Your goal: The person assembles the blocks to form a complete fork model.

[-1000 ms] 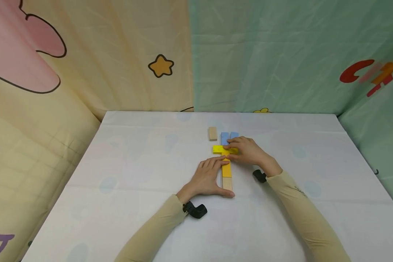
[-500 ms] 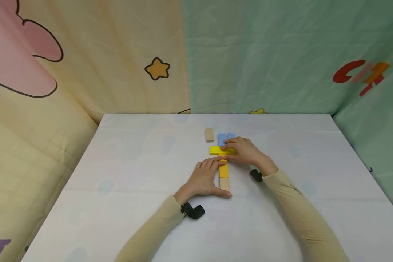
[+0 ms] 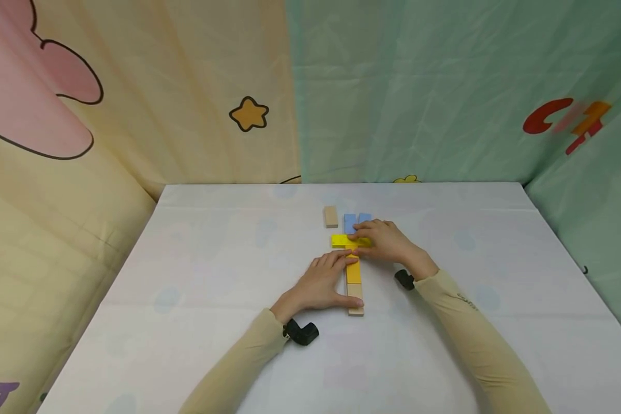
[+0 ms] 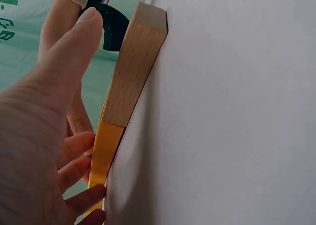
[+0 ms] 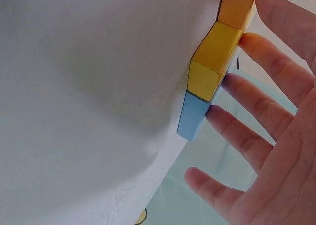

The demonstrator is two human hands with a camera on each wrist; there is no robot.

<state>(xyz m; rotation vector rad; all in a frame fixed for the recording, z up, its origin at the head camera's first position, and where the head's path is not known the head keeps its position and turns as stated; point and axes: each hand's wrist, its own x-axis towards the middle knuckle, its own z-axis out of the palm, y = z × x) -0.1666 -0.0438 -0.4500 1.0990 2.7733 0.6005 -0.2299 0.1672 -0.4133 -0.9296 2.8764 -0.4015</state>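
Observation:
Flat blocks lie on the white table in a T-like layout. A natural wood block (image 3: 355, 291) is at the near end, an orange block (image 3: 353, 274) beyond it, and a yellow block (image 3: 338, 241) lies crosswise. Two blue blocks, the left one (image 3: 349, 223) and the right one (image 3: 364, 217), stand past the yellow one. My left hand (image 3: 318, 286) touches the orange block with its fingertips; its thumb spreads over the wood block. With fairly straight fingers, my right hand (image 3: 388, 241) touches the tops of the yellow and blue blocks, partly hiding them.
A separate natural wood block (image 3: 331, 217) lies left of the blue ones. The white-covered table (image 3: 212, 345) ends at a back edge, against printed cloth curtains (image 3: 419, 86). Black wrist cameras (image 3: 301, 332) hang at both wrists.
My left thumb has shifted slightly away from me, uncovering the near end of the wood block. The head view has tilted a little. The right hand and the blocks stay put.

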